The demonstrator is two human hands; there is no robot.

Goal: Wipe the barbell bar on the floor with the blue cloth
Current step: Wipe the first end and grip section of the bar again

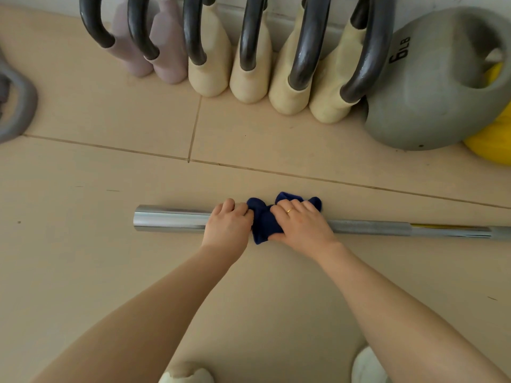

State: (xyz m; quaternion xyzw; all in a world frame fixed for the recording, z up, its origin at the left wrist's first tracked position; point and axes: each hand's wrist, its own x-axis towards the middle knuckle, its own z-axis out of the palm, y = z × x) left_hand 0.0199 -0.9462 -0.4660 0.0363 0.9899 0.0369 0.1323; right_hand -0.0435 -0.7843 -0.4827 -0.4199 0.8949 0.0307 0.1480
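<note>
lying on the floor tiles (110,258), the barbell bar (171,219) runs off frame right; left hand (228,225) grips it, right hand (301,226) clutches the blue cloth (262,222) round it. grey ball (431,100) reads "6 lb".

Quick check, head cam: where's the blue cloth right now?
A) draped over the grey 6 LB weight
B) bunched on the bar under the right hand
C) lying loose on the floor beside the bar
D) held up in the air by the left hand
B: the blue cloth is bunched around the barbell bar, with the right hand gripping it there while the left hand holds the bare bar just beside it.
</note>
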